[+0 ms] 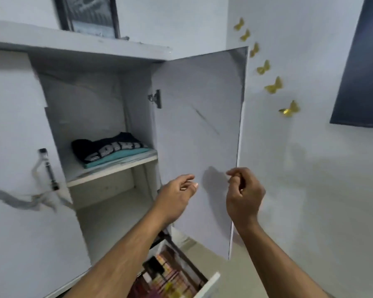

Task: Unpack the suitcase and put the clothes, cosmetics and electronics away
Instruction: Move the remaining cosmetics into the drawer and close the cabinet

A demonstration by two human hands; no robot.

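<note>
Already two folded garments (111,149), one black and one teal, lie stacked on the shelf (116,168) of the open cupboard. Left hand (177,194) hovers loosely spread, empty; right hand (243,194) is curled on nothing beside the door (200,130). No suitcase shows, so I cannot judge the remainder.

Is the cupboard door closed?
No, the cupboard door is swung wide open, showing folded clothes on a shelf inside.
</note>
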